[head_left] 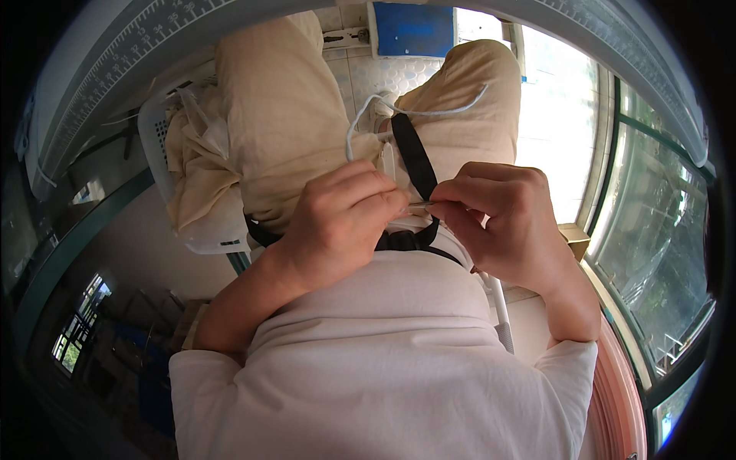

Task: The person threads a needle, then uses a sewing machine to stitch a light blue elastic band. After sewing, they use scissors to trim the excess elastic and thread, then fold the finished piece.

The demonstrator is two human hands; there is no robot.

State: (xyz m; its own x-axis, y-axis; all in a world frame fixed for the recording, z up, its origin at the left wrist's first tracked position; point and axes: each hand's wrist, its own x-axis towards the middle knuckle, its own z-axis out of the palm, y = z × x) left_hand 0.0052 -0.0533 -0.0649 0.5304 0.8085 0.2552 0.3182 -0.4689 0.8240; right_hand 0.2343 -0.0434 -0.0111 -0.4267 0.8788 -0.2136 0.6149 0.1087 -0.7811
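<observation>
Above my lap, my two hands meet with their fingertips almost touching. My left hand [341, 218] is closed in a pinch at one end of a thin shiny metal piece [418, 205]. At its other end, the thumb and forefinger of my right hand [502, 211] pinch it too. A pale blue-white cord [351, 132] rises from behind my left hand and loops across my right thigh to a free end. Whether the left fingers also hold the cord is hidden. A narrow whitish strip [388, 159] shows just beyond the left fingers.
A black strap [414, 157] with a buckle [400, 241] crosses my waist and lap. Left of my leg, a white plastic basket [157, 142] holds beige cloth [201, 188]. Overhead curves a grey machine or table edge with ruler marks [153, 34]. A blue panel [414, 31] lies ahead; glass windows [659, 222] stand right.
</observation>
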